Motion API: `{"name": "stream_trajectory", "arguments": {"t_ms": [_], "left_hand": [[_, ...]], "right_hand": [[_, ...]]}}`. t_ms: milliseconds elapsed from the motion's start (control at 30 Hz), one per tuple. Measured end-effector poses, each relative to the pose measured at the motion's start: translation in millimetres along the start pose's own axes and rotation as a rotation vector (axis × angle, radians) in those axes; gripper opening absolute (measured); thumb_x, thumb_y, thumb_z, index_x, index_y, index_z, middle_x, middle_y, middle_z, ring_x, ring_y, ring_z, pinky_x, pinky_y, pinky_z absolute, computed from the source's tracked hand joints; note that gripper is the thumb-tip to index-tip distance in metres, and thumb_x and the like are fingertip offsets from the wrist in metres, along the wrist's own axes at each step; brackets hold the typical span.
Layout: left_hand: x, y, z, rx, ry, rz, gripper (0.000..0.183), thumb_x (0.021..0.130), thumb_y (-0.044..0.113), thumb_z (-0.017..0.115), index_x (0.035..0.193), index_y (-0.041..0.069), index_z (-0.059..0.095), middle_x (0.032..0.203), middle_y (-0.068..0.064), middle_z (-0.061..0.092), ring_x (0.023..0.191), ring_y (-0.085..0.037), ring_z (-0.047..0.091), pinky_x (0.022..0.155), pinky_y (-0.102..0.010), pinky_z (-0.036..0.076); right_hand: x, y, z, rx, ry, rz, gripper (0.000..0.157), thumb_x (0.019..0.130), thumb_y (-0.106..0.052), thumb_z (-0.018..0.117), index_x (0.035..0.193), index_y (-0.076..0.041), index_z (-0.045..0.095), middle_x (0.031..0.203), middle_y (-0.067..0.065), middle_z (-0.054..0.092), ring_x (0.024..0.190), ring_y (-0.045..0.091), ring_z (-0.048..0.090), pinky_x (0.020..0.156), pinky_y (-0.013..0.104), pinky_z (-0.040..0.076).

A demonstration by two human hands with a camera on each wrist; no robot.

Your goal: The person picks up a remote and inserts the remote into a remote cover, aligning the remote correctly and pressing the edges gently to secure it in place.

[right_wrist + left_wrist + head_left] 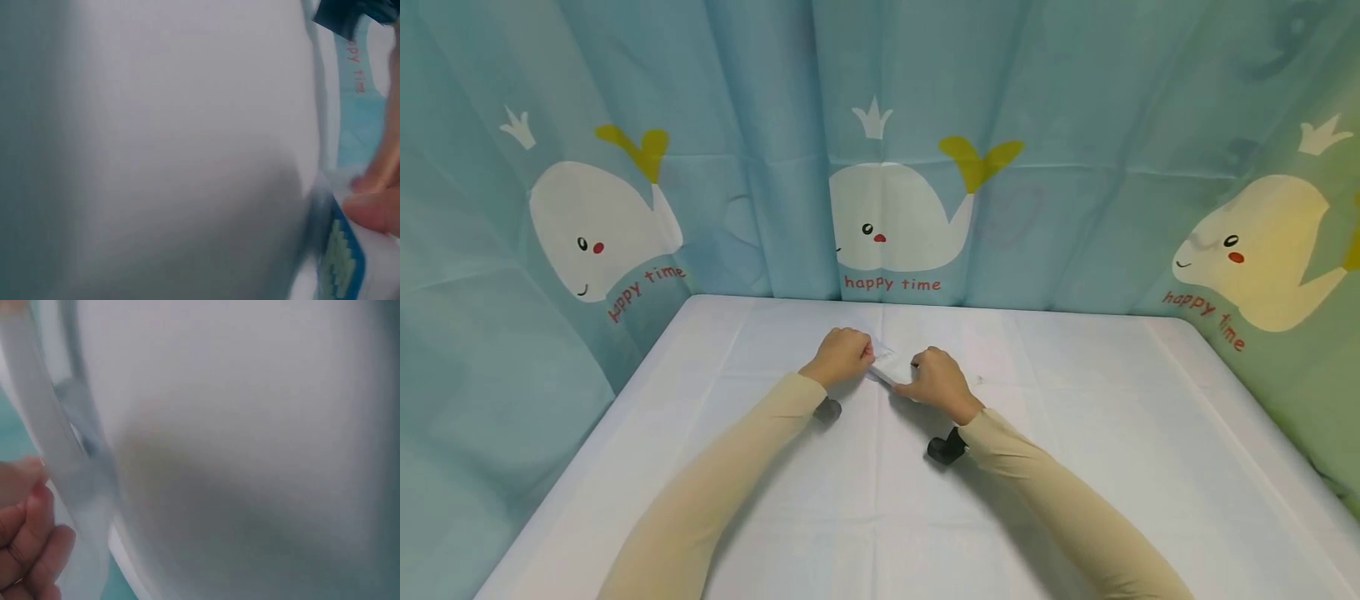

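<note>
Over the far middle of the white, creased-cloth-covered table (880, 492), there's a small flat white packet (889, 363) with a blue-and-pale-green patterned side, held between two hands. Left hand (844, 353)'s got one end pinched, fingers curled in; right hand (940, 380) has thumb and fingers gripping the other. Light-blue whale-print curtain (782, 100) hangs behind.

Can't make out the faint marks on the small flat white packet (889, 365), way too tiny, and the bare left hand (842, 357) and bare right hand (942, 382) hide its ends. Both wrist views crop the hands at the side; the right one blurs the packet's blue-and-pale-green face. Long beige fabric sleeves (722, 483) run off the bottom.
</note>
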State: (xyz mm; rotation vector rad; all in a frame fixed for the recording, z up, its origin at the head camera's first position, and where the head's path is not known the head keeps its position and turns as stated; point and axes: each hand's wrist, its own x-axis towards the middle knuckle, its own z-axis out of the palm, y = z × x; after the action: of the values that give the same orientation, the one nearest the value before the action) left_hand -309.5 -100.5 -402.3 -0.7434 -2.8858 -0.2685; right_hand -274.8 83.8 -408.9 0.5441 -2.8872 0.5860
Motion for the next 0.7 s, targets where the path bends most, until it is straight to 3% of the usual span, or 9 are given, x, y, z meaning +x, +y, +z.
{"name": "stream_trajectory", "arguments": {"t_ms": [200, 300, 467, 567, 700], "left_hand": [[2.7, -2.0, 4.2, -0.05, 0.007, -0.015, 0.013, 0.087, 0.017, 0.065, 0.077, 0.009, 0.064, 0.074, -0.003, 0.065, 0.07, -0.018, 0.057, 0.072, -0.033, 0.045], [-0.4, -10.0, 2.7, -0.104, -0.005, -0.017, 0.01, 0.085, 0.017, 0.066, 0.091, 0.009, 0.067, 0.09, -0.004, 0.064, 0.085, -0.02, 0.057, 0.08, -0.035, 0.046], [-3.6, -21.0, -1.3, -0.095, -0.099, 0.084, 0.051, 0.079, 0.021, 0.074, 0.127, 0.013, 0.059, 0.129, -0.01, 0.05, 0.118, -0.028, 0.042, 0.102, -0.046, 0.035], [-3.2, -23.7, -2.5, -0.051, -0.132, 0.139, 0.062, 0.076, 0.026, 0.077, 0.133, 0.015, 0.054, 0.135, -0.011, 0.047, 0.121, -0.03, 0.039, 0.103, -0.048, 0.031], [-0.9, -24.1, -1.8, 0.0, -0.126, 0.16, 0.061, 0.074, 0.029, 0.077, 0.131, 0.016, 0.056, 0.131, -0.01, 0.052, 0.119, -0.029, 0.041, 0.102, -0.049, 0.032]], "right_hand": [[-1, -4, 5.5, -0.052, 0.025, 0.007, 0.045, 0.066, -0.035, 0.083, 0.087, 0.003, 0.07, 0.073, 0.01, 0.057, 0.062, 0.018, 0.05, 0.054, 0.033, 0.044], [-1, -3, 6.1, -0.074, 0.01, 0.014, 0.051, 0.067, -0.036, 0.082, 0.096, 0.003, 0.07, 0.077, 0.011, 0.059, 0.065, 0.019, 0.052, 0.056, 0.034, 0.045], [-2, -1, 7.4, -0.088, -0.003, 0.018, 0.054, 0.067, -0.037, 0.082, 0.102, 0.002, 0.068, 0.083, 0.013, 0.06, 0.071, 0.023, 0.054, 0.06, 0.037, 0.046], [-3, 1, 7.7, -0.084, -0.008, 0.027, 0.056, 0.068, -0.037, 0.082, 0.106, 0.002, 0.067, 0.088, 0.014, 0.06, 0.076, 0.025, 0.055, 0.064, 0.039, 0.047], [-2, 1, 7.9, -0.082, -0.032, 0.02, 0.058, 0.07, -0.036, 0.081, 0.111, 0.001, 0.065, 0.097, 0.017, 0.06, 0.083, 0.029, 0.055, 0.069, 0.042, 0.048]]}}
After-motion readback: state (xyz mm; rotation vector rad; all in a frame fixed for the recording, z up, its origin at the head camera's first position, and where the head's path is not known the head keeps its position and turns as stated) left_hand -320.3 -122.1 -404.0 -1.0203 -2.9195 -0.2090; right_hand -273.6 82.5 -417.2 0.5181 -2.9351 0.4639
